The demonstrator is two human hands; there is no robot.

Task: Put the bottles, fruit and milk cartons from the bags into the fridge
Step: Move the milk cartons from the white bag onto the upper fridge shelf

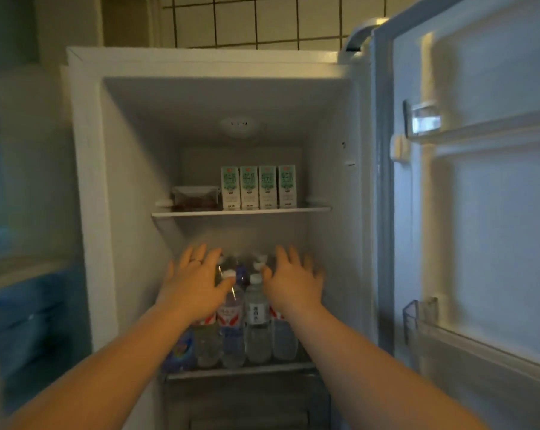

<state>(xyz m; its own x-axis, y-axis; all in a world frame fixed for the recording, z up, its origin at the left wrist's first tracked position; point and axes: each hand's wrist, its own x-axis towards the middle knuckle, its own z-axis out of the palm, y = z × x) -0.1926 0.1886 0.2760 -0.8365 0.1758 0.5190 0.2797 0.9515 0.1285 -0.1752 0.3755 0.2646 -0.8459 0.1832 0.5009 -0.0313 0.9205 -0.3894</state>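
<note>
Head view: we see the fridge (85, 181) open.
Milk cartons (257, 187): four in a row on the upper shelf (312, 209), green print too blurred to read.
Bottles (256, 321): standing together on the lower shelf (240, 370).
Left hand (197, 283): grip wide, holding nothing, at the bottles.
Right hand (293, 283): grip wide, likewise.

Upright bottles (256, 308) crowded the lower shelf (240, 371) between and beneath the fingers (195, 254). Above the fingertips (281, 251), open air ran up to the glass shelf (240, 211).
</note>
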